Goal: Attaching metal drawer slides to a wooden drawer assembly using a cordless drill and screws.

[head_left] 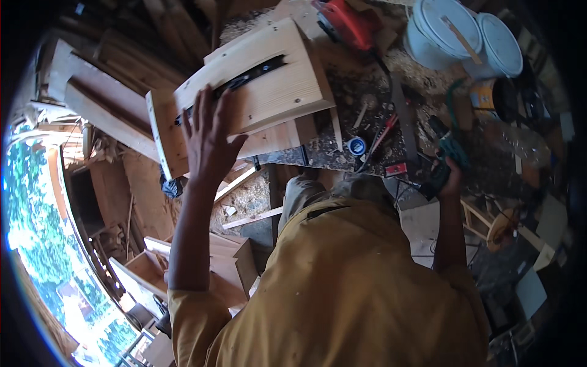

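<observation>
A pale wooden drawer-like box [275, 92] lies on the workbench ahead of me. Along its upper face runs a black metal drawer slide [260, 70]. My left hand [211, 144] lies flat on the box with spread fingers, covering part of the slide near the box's left end. Off to the right, my right hand [451, 180] is wrapped round the handle of a green cordless drill [452, 150]. The drill is held above the bench's right side, apart from the box, its dark nose pointing away from me.
A red power tool [353, 24] sits beyond the box. Two lidded white buckets [428, 40] stand at the far right. A blue round tape roll [356, 146] and a small red packet [395, 169] lie near the bench edge. Another wooden box [235, 269] stands at lower left.
</observation>
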Motion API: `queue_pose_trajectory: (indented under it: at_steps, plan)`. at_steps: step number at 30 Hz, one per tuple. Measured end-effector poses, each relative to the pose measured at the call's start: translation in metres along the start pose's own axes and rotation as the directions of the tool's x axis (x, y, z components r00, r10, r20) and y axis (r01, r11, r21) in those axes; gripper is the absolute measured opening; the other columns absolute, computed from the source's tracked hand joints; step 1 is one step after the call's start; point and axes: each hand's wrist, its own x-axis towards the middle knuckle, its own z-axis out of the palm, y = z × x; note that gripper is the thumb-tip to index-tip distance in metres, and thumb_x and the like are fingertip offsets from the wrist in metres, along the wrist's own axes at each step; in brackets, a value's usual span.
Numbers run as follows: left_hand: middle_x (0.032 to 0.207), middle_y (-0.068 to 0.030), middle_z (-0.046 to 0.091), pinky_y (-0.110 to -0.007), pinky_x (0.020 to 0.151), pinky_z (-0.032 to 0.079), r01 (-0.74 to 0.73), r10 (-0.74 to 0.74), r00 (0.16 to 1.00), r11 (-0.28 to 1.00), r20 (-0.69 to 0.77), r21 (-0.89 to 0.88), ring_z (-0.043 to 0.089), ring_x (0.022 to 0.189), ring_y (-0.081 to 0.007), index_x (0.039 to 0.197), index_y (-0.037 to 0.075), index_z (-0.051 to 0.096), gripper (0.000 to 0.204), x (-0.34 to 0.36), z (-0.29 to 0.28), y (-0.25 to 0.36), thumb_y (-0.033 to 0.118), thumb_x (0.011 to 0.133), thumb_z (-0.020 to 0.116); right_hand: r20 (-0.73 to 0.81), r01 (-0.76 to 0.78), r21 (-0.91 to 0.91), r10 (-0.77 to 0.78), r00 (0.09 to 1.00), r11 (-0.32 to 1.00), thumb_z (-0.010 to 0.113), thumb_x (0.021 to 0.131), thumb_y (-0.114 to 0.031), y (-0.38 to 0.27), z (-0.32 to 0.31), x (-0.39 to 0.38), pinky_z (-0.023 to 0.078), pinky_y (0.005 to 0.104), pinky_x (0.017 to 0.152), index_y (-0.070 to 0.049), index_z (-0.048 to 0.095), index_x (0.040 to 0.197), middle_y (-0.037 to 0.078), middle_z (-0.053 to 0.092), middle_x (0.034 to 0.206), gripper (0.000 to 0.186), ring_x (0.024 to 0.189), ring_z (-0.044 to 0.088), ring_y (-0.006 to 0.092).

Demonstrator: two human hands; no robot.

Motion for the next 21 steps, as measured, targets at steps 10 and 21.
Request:
queue_pose_trajectory:
  at_steps: [10, 21]
  plan:
    - [0.152, -0.015, 0.027, -0.058, 0.11, 0.02, -0.012, 0.007, 0.998, 0.995, -0.058, -0.095, 0.027, 0.139, -0.0356, 0.146, 0.027, 0.033, 0.101, -0.008, 0.008, -0.012, 0.034, 0.06, 0.086, -0.16, -0.21, -0.054, 0.199, 0.967, 0.976, 0.064, 0.09, -0.029, 0.009, -0.016, 0.031, 0.052, 0.0334, 0.074, -0.007, 0.055, 0.111, 0.007, 0.063, 0.101, 0.032, 0.083, 0.063, 0.0197]
    - [0.142, -0.0235, 0.039, -0.04, 0.107, 0.034, 0.379, -0.527, 0.845, 0.711, -0.091, -0.593, 0.042, 0.129, -0.0325, 0.142, -0.004, 0.03, 0.084, -0.055, -0.037, -0.104, 0.034, 0.081, 0.074, -0.304, -0.139, -0.837, -0.238, 0.923, 0.529, 0.063, 0.089, -0.027, 0.001, -0.051, 0.013, 0.048, 0.0324, 0.078, -0.004, 0.059, 0.103, 0.002, 0.061, 0.09, 0.028, 0.08, 0.059, 0.0149]
